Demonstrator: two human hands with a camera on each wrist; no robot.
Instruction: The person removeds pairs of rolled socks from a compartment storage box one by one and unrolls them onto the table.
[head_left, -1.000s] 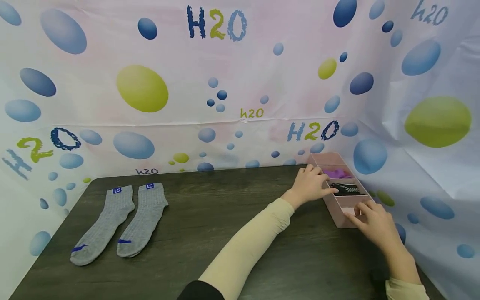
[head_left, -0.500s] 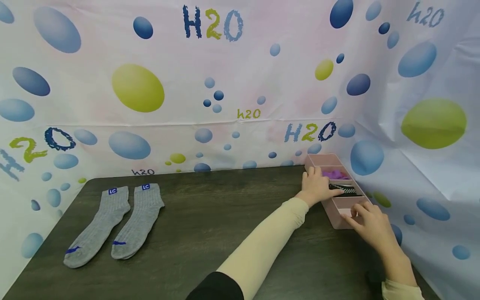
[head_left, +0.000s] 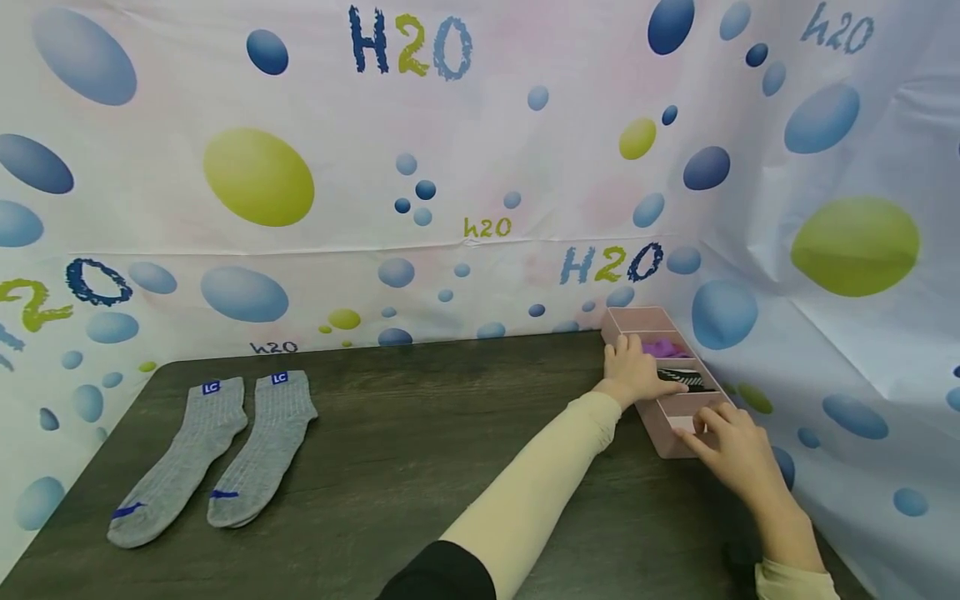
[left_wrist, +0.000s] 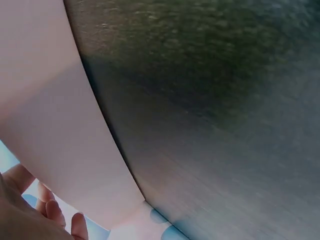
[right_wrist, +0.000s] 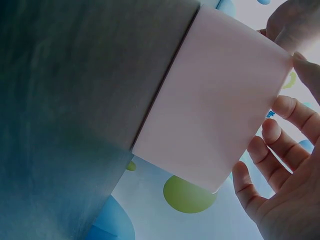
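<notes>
A pink divided box [head_left: 678, 404] stands at the table's right side. In its compartments lie a purple cloth-like item [head_left: 666, 347] and a black item with white stripes [head_left: 686, 380]. My left hand [head_left: 632, 371] is over the box's left rim, its thumb reaching to the striped item and its fingers beside the purple one. The left wrist view shows its fingers [left_wrist: 52, 212] loosely bent at the rim. At the near end, my right hand [head_left: 731, 446] has loosely bent fingers by the rim; in the right wrist view the thumb [right_wrist: 306, 75] is at a corner.
Two grey socks [head_left: 180, 467] [head_left: 264, 450] with blue marks lie side by side on the left of the dark table [head_left: 405, 433]. A patterned sheet [head_left: 420, 150] with bubbles hangs behind the table and along its right side, close to the box.
My left hand has shifted right, further over the box, with its thumb now across the striped item. My right hand stays by the near compartment. The head view has turned slightly right.
</notes>
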